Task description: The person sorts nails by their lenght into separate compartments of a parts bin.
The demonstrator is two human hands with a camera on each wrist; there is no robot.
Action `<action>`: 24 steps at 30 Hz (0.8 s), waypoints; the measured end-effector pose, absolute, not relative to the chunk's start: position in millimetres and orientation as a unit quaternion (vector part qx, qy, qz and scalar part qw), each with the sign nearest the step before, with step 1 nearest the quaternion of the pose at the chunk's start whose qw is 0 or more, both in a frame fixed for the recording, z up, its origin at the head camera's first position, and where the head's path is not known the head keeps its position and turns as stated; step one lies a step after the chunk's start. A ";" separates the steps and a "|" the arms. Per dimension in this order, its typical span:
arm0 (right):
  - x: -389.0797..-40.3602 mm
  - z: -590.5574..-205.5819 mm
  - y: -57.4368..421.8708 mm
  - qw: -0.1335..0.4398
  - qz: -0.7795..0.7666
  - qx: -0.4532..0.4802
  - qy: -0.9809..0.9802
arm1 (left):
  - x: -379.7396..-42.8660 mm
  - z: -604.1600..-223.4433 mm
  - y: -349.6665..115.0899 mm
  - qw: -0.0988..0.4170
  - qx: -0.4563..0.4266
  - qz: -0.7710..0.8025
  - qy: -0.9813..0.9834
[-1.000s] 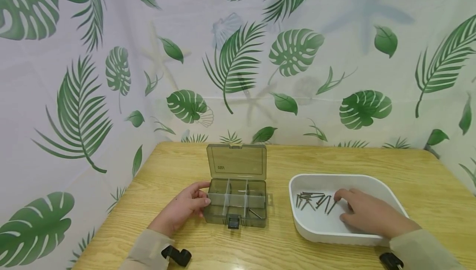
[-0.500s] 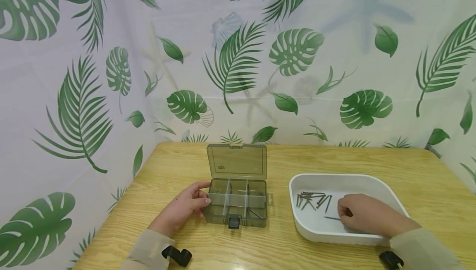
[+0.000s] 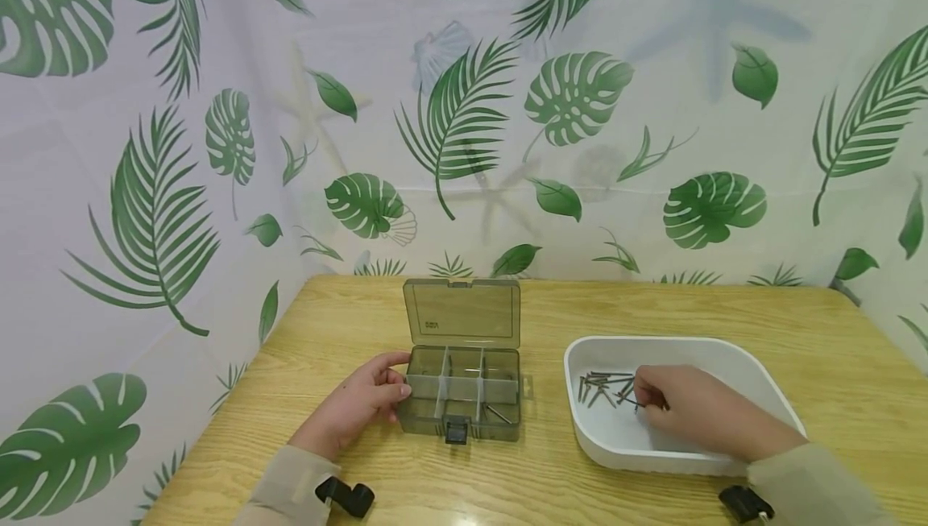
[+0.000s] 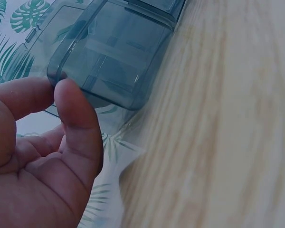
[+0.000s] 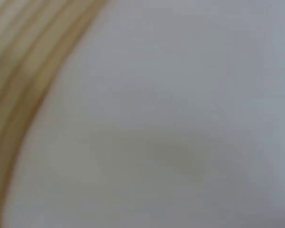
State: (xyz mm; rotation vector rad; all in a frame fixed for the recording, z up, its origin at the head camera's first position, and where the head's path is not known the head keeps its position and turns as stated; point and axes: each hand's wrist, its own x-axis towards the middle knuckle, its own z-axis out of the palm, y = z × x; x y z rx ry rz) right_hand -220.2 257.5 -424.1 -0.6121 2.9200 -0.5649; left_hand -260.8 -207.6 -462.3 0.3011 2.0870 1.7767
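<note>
A smoky see-through compartment box (image 3: pixel 461 397) stands on the table with its lid (image 3: pixel 461 314) raised. One screw (image 3: pixel 499 414) lies in its front right compartment. My left hand (image 3: pixel 360 399) holds the box by its left edge; in the left wrist view, thumb and forefinger (image 4: pixel 78 107) meet at the box corner. Inside the white tray (image 3: pixel 747 353), my right hand (image 3: pixel 692 405) is low with curled fingers, pinching a thin dark screw (image 3: pixel 627 402) at the fingertips. Several loose brownish screws (image 3: pixel 596 388) lie to the left of it. The right wrist view shows only a blurred tray wall (image 5: pixel 156 95).
The wooden table (image 3: pixel 362 308) carries the box at middle and the tray to its right. A leaf-print cloth (image 3: pixel 464 252) hangs behind the table and along its left side. Black wrist mounts (image 3: pixel 346 499) sit at both sleeves.
My right hand has drawn a screw toward itself, then moved left and slightly up in the tray toward the pile with a screw at its fingertips. My left hand and the box stay still.
</note>
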 end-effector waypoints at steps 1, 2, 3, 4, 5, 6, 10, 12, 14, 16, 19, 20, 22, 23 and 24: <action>-219.5 -421.5 253.8 0.048 -0.192 -0.209 0.958 | -260.9 -462.6 -207.7 0.192 0.107 0.632 0.743; -219.1 -418.9 250.1 0.042 -0.196 -0.214 0.956 | -260.9 -462.7 -207.7 0.192 0.107 0.632 0.743; -218.6 -416.3 246.2 0.036 -0.200 -0.220 0.954 | -260.9 -462.8 -207.7 0.192 0.108 0.632 0.743; -218.1 -414.1 242.4 0.028 -0.203 -0.228 0.952 | -261.0 -462.9 -207.6 0.193 0.108 0.632 0.742; -217.8 -412.1 238.6 0.021 -0.207 -0.235 0.949 | -261.0 -463.0 -207.6 0.193 0.108 0.633 0.742; -217.4 -410.4 234.8 0.015 -0.211 -0.243 0.946 | -261.1 -462.9 -207.4 0.193 0.107 0.634 0.742; -216.6 -405.6 219.8 -0.002 -0.219 -0.270 0.938 | -261.4 -462.1 -206.6 0.192 0.105 0.635 0.741; -216.0 -403.0 212.0 -0.005 -0.221 -0.273 0.936 | -261.7 -461.7 -206.4 0.192 0.105 0.635 0.741; -215.8 -400.9 204.6 -0.007 -0.223 -0.277 0.935 | -261.9 -461.6 -206.3 0.192 0.106 0.634 0.741; -215.8 -399.8 197.7 -0.011 -0.222 -0.279 0.934 | -262.0 -462.0 -206.5 0.193 0.106 0.635 0.741; -216.6 -401.0 187.8 -0.013 -0.219 -0.281 0.934 | -261.4 -462.4 -206.4 0.192 0.105 0.634 0.741; -216.7 -401.5 184.2 -0.015 -0.217 -0.280 0.935 | -261.3 -462.4 -206.3 0.192 0.105 0.635 0.741; -216.5 -402.0 176.3 -0.016 -0.215 -0.277 0.936 | -260.9 -462.2 -206.2 0.193 0.104 0.635 0.741; -216.4 -402.0 172.3 -0.016 -0.216 -0.278 0.936 | -260.9 -462.2 -206.2 0.193 0.103 0.635 0.741; -216.3 -402.0 168.1 -0.017 -0.217 -0.280 0.935 | -261.0 -462.0 -206.3 0.192 0.103 0.635 0.741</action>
